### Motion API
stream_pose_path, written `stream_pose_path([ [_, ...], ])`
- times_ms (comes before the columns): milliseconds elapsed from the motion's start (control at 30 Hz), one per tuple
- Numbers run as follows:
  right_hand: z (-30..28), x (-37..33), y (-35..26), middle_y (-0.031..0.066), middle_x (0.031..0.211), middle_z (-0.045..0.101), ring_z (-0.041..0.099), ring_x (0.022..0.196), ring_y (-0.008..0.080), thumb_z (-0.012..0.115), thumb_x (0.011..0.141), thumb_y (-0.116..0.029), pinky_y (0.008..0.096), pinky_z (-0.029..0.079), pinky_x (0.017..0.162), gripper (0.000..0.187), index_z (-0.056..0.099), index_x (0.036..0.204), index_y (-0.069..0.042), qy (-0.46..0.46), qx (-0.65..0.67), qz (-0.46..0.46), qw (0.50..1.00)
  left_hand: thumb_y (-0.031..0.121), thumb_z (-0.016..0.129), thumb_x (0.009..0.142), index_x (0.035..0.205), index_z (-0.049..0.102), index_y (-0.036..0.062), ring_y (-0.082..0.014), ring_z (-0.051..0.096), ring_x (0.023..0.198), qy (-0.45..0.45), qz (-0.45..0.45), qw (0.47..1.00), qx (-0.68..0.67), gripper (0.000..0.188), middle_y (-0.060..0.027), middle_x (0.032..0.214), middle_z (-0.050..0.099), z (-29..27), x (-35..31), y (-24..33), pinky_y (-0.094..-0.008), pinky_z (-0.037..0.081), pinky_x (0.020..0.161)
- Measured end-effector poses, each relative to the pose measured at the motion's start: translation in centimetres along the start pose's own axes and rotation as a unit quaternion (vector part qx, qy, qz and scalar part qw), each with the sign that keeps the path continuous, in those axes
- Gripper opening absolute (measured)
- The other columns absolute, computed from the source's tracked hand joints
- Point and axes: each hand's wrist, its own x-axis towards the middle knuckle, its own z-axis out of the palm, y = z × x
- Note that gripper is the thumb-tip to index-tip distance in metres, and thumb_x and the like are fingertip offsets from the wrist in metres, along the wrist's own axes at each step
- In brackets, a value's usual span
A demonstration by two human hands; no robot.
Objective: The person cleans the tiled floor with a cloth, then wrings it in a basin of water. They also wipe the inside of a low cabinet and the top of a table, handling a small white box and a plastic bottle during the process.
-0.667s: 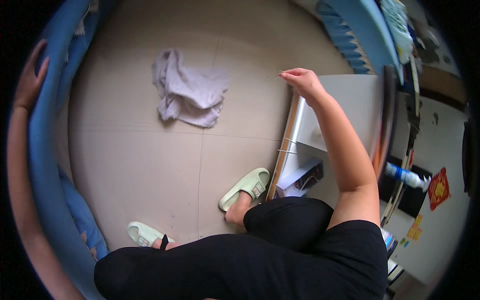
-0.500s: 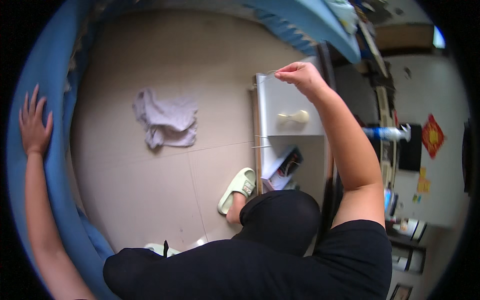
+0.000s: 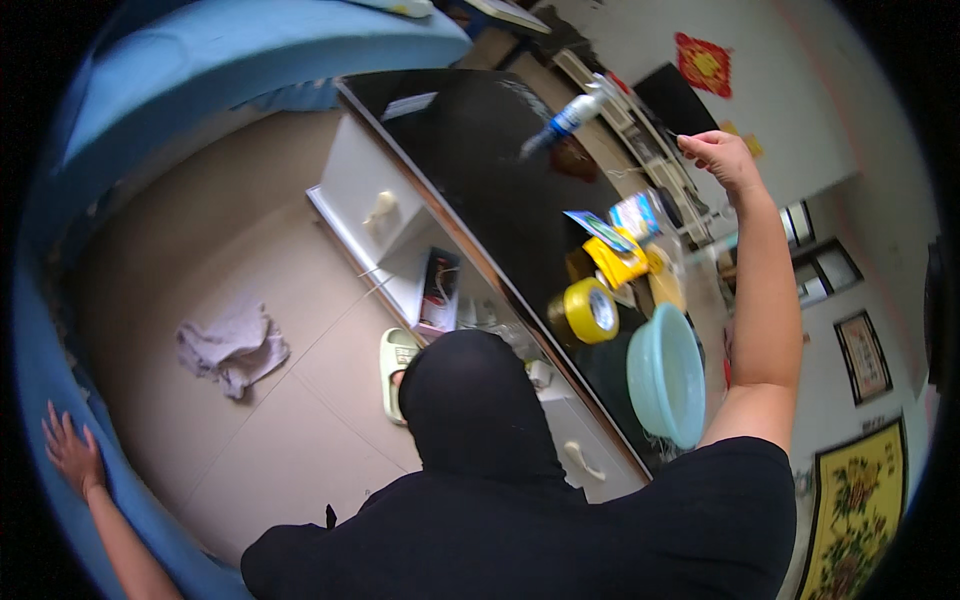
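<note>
My left hand (image 3: 75, 455) lies flat with fingers spread on the blue-covered seat (image 3: 40, 520) at the left. On the other side, my right hand (image 3: 722, 160) is raised past the far edge of the black glossy table (image 3: 460, 130). Its thumb and fingers are pinched together, and what they hold is too small to make out. Nearest to it are a blue and white spray bottle (image 3: 572, 118) lying on its side and a clear jar (image 3: 665, 215). A crumpled grey-mauve cloth (image 3: 235, 350) rests on the floor between the seat and the table.
On the table stand a roll of yellow tape (image 3: 590, 310), a yellow packet (image 3: 615, 262) and a light-blue basin (image 3: 668, 375). Below, an open shelf holds a box (image 3: 438, 290), beside drawers with cream handles (image 3: 380, 208). A pale green slipper (image 3: 395, 372) is on my foot.
My view has turned right, bringing the tabletop into sight. My right hand has gone from beside the drawer front to above the table's far side, still pinched. My left hand remains on the seat.
</note>
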Motion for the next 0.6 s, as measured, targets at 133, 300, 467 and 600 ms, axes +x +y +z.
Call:
stream_pose_path([
  [133,-7.4,-4.0,7.8,0.0032,0.07,0.062,0.051,0.06,0.0106,0.071,0.075,-0.028,0.0239,0.042,0.055,0.026,0.066,0.078,-0.002,0.048,-0.078,0.126,0.988,0.038,0.043,0.092,0.129,0.045,0.0213,-0.0194,0.023,0.136,-0.014,0.005,0.999,0.042,0.04,0.0056,0.15,0.018,1.7,0.8,-0.7,-0.0467,0.03,0.105],
  [300,-12.8,-11.1,25.2,0.006,0.068,0.064,0.053,0.048,0.014,0.071,0.075,-0.022,0.03,0.042,0.045,0.021,0.066,0.075,-0.002,-0.032,-0.139,0.244,0.959,0.041,0.042,0.093,0.131,0.044,0.0248,-0.0195,0.026,0.135,-0.082,0.002,0.99,0.111,0.042,0.0058,0.15,0.019,-5.1,0.1,1.7,-0.046,0.031,0.104],
  [467,-9.1,-16.9,21.5,0.0055,0.073,0.065,0.056,0.056,0.0176,0.077,0.068,-0.028,0.0305,0.044,0.047,0.03,0.065,0.081,-0.003,-0.088,-0.176,0.368,0.909,0.043,0.04,0.093,0.131,0.045,0.0253,-0.0189,0.025,0.136,-0.068,-0.005,0.989,0.13,0.042,0.0077,0.149,0.02,-6.8,-1.1,0.7,-0.0452,0.033,0.103],
  [600,-11.1,-14.2,26.7,0.0084,0.08,0.065,0.058,0.062,0.0172,0.078,0.067,-0.026,0.0325,0.045,0.051,0.037,0.065,0.093,-0.004,-0.089,-0.289,0.314,0.9,0.042,0.039,0.093,0.131,0.045,0.0242,-0.0197,0.027,0.135,-0.049,0.013,0.992,0.114,0.042,0.0084,0.149,0.021,-4.0,-0.9,1.5,-0.0441,0.035,0.101],
])
